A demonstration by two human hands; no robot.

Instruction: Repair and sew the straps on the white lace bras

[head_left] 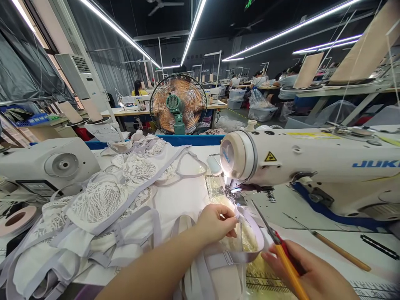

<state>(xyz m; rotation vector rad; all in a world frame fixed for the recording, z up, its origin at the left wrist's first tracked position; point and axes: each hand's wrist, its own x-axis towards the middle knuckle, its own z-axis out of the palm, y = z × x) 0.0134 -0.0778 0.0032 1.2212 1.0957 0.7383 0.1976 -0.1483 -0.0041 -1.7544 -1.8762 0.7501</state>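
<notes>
Beside the needle area of the sewing machine (259,154), my left hand (215,225) is closed in a pinch on the lavender edge of a bra (223,271). Its strap (229,258), with a slider on it, loops toward my right hand (309,266). That hand is wrapped around scissors (283,252) with orange and red handles, the dark blades pointing up toward the machine. Part of the bra is hidden behind my left forearm. Under the work lies a yellowish ruled surface (265,281).
A pile of white lace bras (100,200) covers the left of the table. An awl (340,250) with a wooden handle lies to the right, near a black slotted strip (379,246). A second machine (46,162) stands left; a large fan (178,104) is behind the table.
</notes>
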